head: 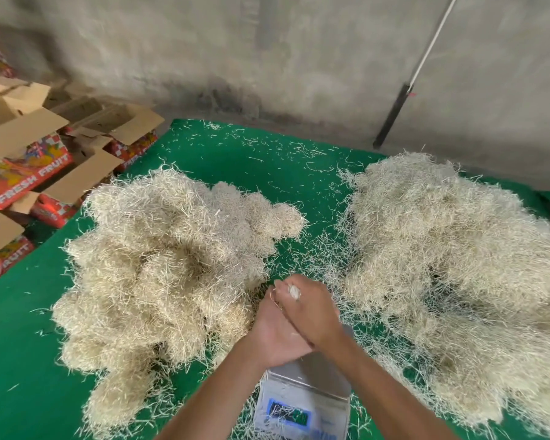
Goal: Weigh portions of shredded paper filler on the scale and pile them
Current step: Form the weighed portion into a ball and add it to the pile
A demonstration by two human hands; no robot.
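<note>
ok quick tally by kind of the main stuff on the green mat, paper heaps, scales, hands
shredded paper heaps: 2, left heap and right heap
scale: 1
hands: 2, left hand and right hand, pressed together above the scale
total: 5

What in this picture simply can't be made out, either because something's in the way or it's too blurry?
Head view:
- Scale display: blurred, reading illegible; lower edge cut off by the frame.
- Scale platform: mostly hidden behind both hands, so whether filler lies on it is unclear.
- Left hand: its fingers are covered by the right hand.
- Small white wad between the hands: too blurred to identify.
- Right pile: cut off at the right edge.
</note>
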